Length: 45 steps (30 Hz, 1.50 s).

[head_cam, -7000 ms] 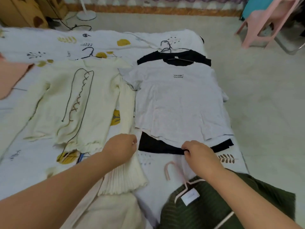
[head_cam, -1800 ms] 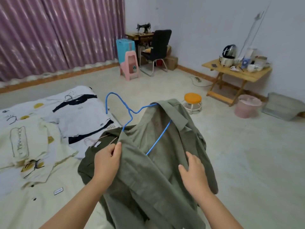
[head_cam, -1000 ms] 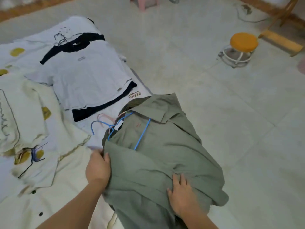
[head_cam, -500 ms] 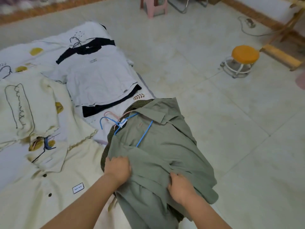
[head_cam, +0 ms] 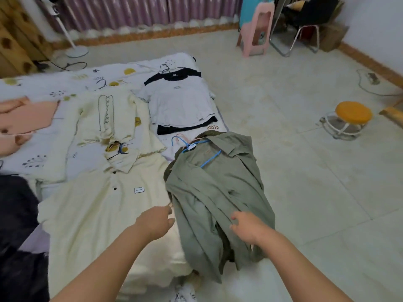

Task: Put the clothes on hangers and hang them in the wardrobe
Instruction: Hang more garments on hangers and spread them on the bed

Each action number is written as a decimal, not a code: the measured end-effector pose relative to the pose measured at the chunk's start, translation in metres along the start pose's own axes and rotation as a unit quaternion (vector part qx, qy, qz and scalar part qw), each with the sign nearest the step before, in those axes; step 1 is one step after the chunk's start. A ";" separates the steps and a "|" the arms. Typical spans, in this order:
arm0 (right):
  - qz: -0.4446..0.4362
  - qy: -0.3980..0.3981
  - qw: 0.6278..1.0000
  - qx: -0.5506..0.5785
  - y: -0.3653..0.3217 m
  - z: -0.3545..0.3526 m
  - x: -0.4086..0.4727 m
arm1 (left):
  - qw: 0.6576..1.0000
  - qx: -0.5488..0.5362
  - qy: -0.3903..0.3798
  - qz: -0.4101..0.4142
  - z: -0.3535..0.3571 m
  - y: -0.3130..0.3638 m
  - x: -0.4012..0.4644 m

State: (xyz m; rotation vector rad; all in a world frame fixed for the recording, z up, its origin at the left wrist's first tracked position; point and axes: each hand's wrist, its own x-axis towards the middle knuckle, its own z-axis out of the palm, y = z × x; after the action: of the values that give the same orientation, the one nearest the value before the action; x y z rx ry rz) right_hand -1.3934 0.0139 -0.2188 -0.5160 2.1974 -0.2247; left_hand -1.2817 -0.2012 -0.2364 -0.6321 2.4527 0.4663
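A grey-green jacket lies crumpled at the bed's right edge, partly hanging over it, with a blue hanger inside its collar. My left hand is beside the jacket's left edge, fingertips just touching it. My right hand lies on the jacket with fingers curled into a fold. A cream buttoned shirt, a cream sweater and a white T-shirt over a black garment lie flat on the bed, each with a hanger at its neck. No wardrobe is in view.
The bed's patterned sheet fills the left half. A black garment and a pink cloth lie at the left. On the tiled floor stand an orange stool, a pink stool and a chair.
The jacket on its blue hanger was laid down on the bed's edge. My left hand has come off the jacket to its left edge, and my view has lifted.
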 end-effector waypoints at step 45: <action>-0.235 -0.109 0.913 -0.315 -0.563 0.275 -0.017 | 0.908 -0.302 0.054 -0.287 0.057 -0.617 -0.337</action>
State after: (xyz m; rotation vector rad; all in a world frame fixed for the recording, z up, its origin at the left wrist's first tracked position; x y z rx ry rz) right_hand -1.0090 -0.4803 -0.1923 -1.3621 1.8647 0.2985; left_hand -0.6848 -0.5743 -0.1962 -1.6077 2.0452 0.9623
